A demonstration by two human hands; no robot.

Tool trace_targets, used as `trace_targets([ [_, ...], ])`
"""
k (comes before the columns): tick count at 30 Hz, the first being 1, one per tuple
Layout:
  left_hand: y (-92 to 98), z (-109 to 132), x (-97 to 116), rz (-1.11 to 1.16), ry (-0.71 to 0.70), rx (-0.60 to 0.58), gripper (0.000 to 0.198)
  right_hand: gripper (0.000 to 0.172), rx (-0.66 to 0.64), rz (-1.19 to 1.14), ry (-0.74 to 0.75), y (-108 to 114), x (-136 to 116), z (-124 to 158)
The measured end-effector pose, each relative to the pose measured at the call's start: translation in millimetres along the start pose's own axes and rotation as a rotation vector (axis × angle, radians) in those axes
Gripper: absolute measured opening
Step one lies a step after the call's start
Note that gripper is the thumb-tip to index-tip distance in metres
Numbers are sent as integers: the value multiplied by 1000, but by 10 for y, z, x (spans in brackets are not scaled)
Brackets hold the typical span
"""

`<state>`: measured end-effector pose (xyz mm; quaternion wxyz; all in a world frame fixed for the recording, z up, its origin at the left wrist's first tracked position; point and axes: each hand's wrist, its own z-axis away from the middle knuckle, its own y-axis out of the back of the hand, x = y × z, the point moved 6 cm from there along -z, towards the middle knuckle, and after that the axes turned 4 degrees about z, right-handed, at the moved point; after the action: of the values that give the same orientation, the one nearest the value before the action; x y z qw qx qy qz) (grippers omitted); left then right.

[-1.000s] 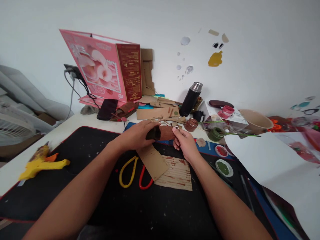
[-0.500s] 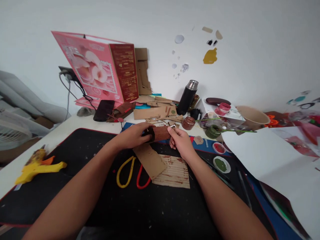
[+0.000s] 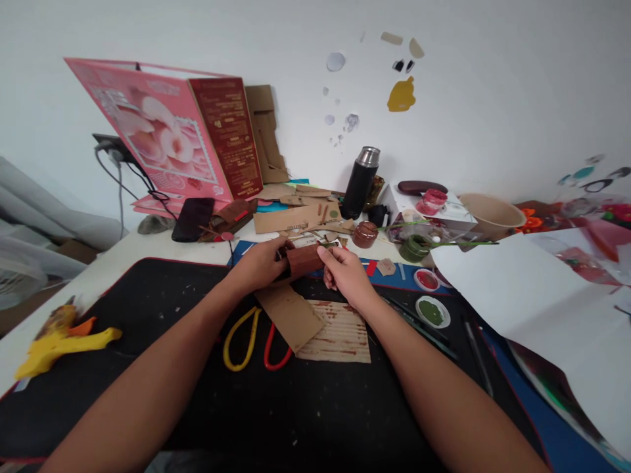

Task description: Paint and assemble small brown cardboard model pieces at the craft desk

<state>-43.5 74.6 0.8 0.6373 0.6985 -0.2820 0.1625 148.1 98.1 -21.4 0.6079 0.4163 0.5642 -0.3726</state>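
A small brown-painted cardboard piece (image 3: 304, 260), bent into a box-like shape with a dark hollow left end, is held between both hands above the mat. My left hand (image 3: 262, 264) has its fingers closed about the left end, the fingertips partly hidden. At the right end, my right hand (image 3: 345, 269) pinches the piece between thumb and fingers. Just below lie a plain cardboard strip (image 3: 290, 318) and a corrugated sheet (image 3: 341, 336) streaked with brown paint. Scissors with one yellow handle (image 3: 254, 332) and one red handle (image 3: 270, 348) lie partly under the strip.
A yellow glue gun (image 3: 64, 343) lies at left on the black mat (image 3: 162, 282). Behind the hands stand a brown paint jar (image 3: 365, 234), a green jar (image 3: 414, 248) and a black thermos (image 3: 361, 184). Paint lids (image 3: 432, 312) and brushes lie at right. A pink box (image 3: 167, 138) leans at back left.
My view has shifted slightly to the right. The brown piece has turned a little, with less of its dark hollow end showing. Both hands keep their grip.
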Motion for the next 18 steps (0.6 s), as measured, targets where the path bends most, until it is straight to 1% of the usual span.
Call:
trace_targets([
  [4, -5, -9, -33, 50, -2, 3, 35, 56, 9, -18, 2, 1, -23, 3],
  [8, 46, -24, -51, 146, 4, -6, 35, 56, 16, -83, -7, 15, -63, 6],
  [11, 105, -41, -30, 288, -23, -17, 42, 51, 8, -105, 2, 22, -100, 10],
  [14, 131, -51, 2, 404, -47, -53, 50, 45, 0, -121, -18, 26, -104, 10],
  [18, 137, -50, 11, 394, -18, -83, 52, 39, -45, -74, -30, 6, -92, 10],
])
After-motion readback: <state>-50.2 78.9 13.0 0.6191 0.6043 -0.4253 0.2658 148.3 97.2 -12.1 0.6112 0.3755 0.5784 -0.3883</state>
